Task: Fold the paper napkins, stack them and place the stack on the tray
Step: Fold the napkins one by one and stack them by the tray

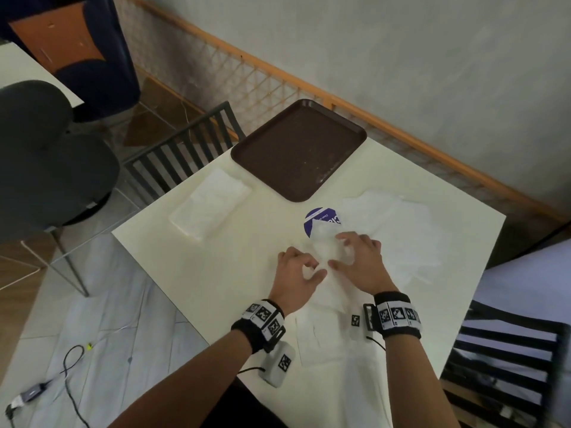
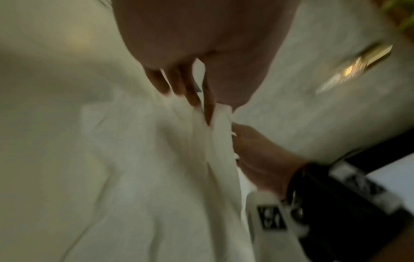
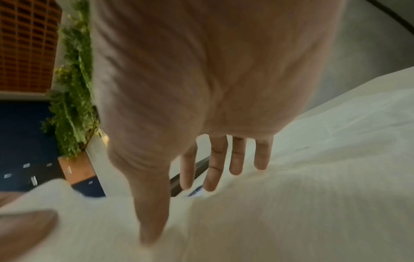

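A white paper napkin (image 1: 324, 245) lies crumpled at the middle of the cream table (image 1: 234, 273). My left hand (image 1: 312, 270) pinches its near-left edge between thumb and fingers; the left wrist view shows that pinch (image 2: 208, 109) on the napkin (image 2: 156, 177). My right hand (image 1: 343, 254) rests on the napkin with its fingers spread, and in the right wrist view the straight fingers (image 3: 215, 168) touch the sheet (image 3: 291, 212). A folded napkin stack (image 1: 210, 205) sits at the left. The brown tray (image 1: 262, 156) lies empty at the far edge.
A loose pile of unfolded napkins (image 1: 398, 233) spreads at the right. A purple round sticker (image 1: 327, 216) shows beside it. More flat napkins (image 1: 321, 338) lie under my wrists at the near edge. Dark slatted chairs (image 1: 182, 156) stand at the left and right sides.
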The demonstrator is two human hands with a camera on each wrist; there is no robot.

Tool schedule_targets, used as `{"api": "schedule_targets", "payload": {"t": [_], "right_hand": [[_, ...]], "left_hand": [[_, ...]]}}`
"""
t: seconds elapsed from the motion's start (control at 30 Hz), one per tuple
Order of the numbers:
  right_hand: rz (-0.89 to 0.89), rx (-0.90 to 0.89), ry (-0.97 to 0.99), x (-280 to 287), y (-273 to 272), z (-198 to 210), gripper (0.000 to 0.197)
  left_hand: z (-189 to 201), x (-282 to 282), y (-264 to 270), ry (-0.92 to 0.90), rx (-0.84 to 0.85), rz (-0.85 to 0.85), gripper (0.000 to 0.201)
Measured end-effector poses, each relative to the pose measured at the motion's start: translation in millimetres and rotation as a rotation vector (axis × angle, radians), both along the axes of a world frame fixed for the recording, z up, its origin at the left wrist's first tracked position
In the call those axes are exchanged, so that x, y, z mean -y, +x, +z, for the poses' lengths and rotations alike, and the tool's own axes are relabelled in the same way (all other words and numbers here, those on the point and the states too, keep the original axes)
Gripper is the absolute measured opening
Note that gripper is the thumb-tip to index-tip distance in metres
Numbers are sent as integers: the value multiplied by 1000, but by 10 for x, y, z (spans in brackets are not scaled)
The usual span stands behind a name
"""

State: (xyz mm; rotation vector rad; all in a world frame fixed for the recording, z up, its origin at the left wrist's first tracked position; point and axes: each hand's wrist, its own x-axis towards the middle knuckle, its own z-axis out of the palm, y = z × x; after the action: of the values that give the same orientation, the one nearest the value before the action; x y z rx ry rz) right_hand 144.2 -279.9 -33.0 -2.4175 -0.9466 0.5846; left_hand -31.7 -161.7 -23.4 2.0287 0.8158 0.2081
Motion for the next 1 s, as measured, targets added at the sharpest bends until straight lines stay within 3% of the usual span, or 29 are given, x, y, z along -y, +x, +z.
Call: {"api": "schedule_targets", "payload": {"t": [0.1,0.23,0.4,0.5,0.63,0.73,0.83,0.9,1.0], "right_hand": [[-19,11,221,-11,10,232,52],[2,-78,304,-62,10,561,41],[20,-547,499,-185,-111,841,56],[-6,-767,525,-282,-241,858,45],[-99,-1031,634,-304,-357,866,46],[-118,-1024,796,-261,-424,916,52],[-248,-797,872,-269,-483,963,49],[-287,-572,842,-285,-484,934,41],[-280,-373,785,-308,-448,813,28]], "left_hand": [[259,-194,-4,26,79,-26,27],[664,-438,-47,75,58,-145,32],[1244,-556,-105,-152,201,-421,24],[1434,-650,-133,-294,248,-400,18],[1531,-852,-249,-420,308,-296,14],[1438,-971,-309,-449,348,-61,16],[1222,-1011,-393,-570,324,195,33],[1085,-982,-449,-635,321,188,47],[1019,-881,-510,-571,404,132,70]]}}
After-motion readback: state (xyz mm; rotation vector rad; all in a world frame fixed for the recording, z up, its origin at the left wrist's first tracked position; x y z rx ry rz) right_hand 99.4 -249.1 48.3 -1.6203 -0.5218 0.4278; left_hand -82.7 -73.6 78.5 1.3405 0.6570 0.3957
